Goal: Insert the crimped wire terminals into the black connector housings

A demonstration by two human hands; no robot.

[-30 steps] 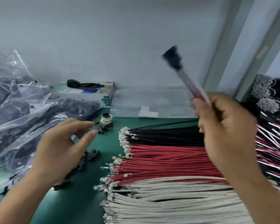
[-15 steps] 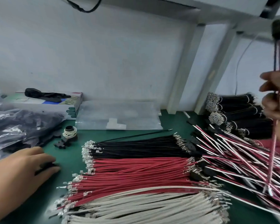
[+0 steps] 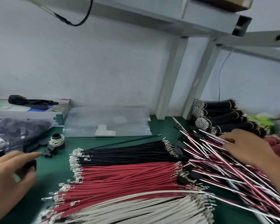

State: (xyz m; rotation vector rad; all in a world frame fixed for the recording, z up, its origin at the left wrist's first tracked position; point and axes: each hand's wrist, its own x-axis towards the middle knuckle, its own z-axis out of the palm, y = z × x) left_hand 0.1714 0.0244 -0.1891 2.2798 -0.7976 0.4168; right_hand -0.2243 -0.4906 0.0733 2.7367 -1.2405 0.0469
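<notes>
Three rows of loose wires lie on the green mat: black wires, red wires and white wires. Their crimped terminals point left. My left hand is low at the left, and its curled fingers hold a black connector housing. A few loose housings lie just past its index finger. My right hand rests with flat fingers on the pile of finished red-and-white assemblies with black housings on their ends.
Bags of black housings fill the left edge. Behind them is a white box. A spool with rubber bands and a clear plastic bag sit mid-table. Tied black wire bundles stand at the back right beside grey shelf posts.
My right hand came down from head height and laid the finished assembly on the right pile. My left hand dropped to the mat and took a black housing. The view swung right.
</notes>
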